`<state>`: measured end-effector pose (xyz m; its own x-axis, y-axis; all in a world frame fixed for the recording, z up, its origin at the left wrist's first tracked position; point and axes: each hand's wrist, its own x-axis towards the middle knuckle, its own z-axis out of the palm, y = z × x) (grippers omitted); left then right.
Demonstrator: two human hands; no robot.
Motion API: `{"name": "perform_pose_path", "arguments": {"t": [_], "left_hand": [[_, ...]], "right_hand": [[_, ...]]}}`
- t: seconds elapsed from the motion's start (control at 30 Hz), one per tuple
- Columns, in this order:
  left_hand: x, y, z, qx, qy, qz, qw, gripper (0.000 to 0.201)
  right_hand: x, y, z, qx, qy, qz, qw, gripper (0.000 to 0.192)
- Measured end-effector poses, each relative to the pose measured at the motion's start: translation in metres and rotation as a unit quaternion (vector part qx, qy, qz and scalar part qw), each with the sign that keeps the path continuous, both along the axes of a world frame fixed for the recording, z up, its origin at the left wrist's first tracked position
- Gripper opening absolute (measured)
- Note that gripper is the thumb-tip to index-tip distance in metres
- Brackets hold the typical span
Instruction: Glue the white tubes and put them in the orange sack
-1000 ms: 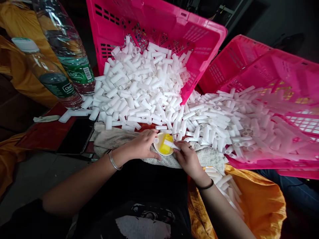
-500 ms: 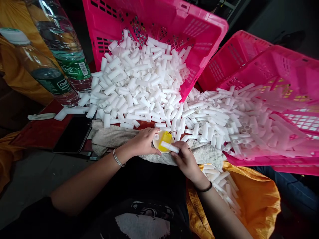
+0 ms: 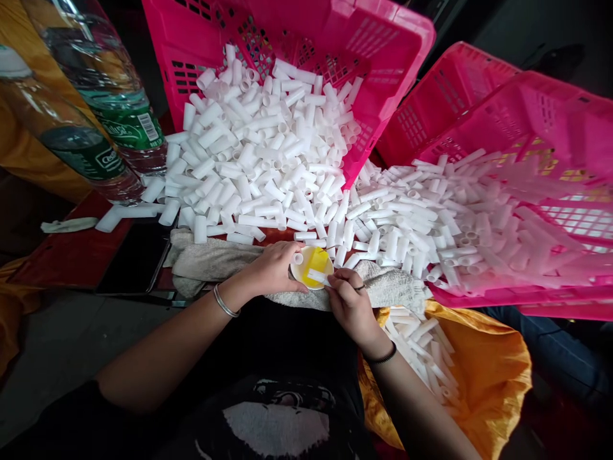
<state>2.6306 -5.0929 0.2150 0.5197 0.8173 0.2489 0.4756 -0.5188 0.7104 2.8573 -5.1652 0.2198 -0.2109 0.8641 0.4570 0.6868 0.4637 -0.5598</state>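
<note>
My left hand [image 3: 272, 269] grips a short white tube [image 3: 298, 259] at the left rim of a small round dish [image 3: 312, 266] with a yellow pad inside. My right hand [image 3: 352, 301] pinches another white tube [image 3: 317, 276] and presses its end onto the yellow pad. The dish rests on a grey towel [image 3: 211, 263] at the table's near edge. Behind it, several white tubes spill from a tilted pink basket [image 3: 306, 45], and more lie in a second pink basket [image 3: 536, 191] to the right.
Two water bottles [image 3: 110, 108] stand at the far left. A dark phone [image 3: 136, 259] lies on the red table beside the towel. An orange bag [image 3: 479, 377] holding several white tubes sits under my right forearm. A pale glove [image 3: 67, 225] lies at the left edge.
My right hand has pulled the tube back slightly, so its end now sits on the yellow pad. The view has shifted a little; my left hand stays at the dish.
</note>
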Motion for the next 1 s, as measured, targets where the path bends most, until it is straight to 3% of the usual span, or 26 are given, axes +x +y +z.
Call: {"name": "perform_pose_path", "arguments": {"t": [0.17, 0.33, 0.4, 0.53, 0.63, 0.73, 0.8, 0.9, 1.0], "left_hand": [[0.001, 0.001, 0.001, -0.007, 0.007, 0.002, 1.0, 0.085], [0.0, 0.003, -0.001, 0.028, 0.021, -0.009, 0.999, 0.085], [-0.002, 0.003, 0.0, 0.074, 0.023, -0.01, 0.997, 0.078], [-0.007, -0.001, 0.017, 0.101, 0.061, -0.02, 0.993, 0.018], [-0.008, -0.006, 0.038, 0.176, 0.072, -0.055, 0.98, 0.017], [-0.007, -0.014, 0.054, 0.289, 0.098, -0.051, 0.951, 0.019], [-0.004, -0.022, 0.059, 0.324, 0.138, -0.049, 0.935, 0.017], [0.001, -0.035, 0.063, 0.3, 0.14, -0.057, 0.942, 0.02], [0.012, -0.05, 0.065, 0.154, 0.047, -0.09, 0.983, 0.018]], "right_hand": [[0.0, -0.002, -0.006, -0.043, 0.033, -0.03, 0.998, 0.023], [0.0, -0.002, -0.009, 0.052, 0.016, 0.022, 0.998, 0.015], [-0.003, -0.001, -0.003, 0.016, 0.101, 0.0, 0.995, 0.014], [-0.008, 0.0, 0.024, -0.117, 0.274, -0.045, 0.953, 0.025], [-0.01, 0.0, 0.045, -0.166, 0.297, -0.035, 0.94, 0.032], [-0.012, -0.001, 0.06, -0.215, 0.282, -0.002, 0.935, 0.034], [-0.013, -0.001, 0.066, -0.238, 0.249, 0.018, 0.939, 0.032], [-0.015, -0.003, 0.072, -0.214, 0.163, 0.02, 0.963, 0.034], [-0.018, -0.009, 0.073, -0.053, 0.053, 0.003, 0.997, 0.032]]}}
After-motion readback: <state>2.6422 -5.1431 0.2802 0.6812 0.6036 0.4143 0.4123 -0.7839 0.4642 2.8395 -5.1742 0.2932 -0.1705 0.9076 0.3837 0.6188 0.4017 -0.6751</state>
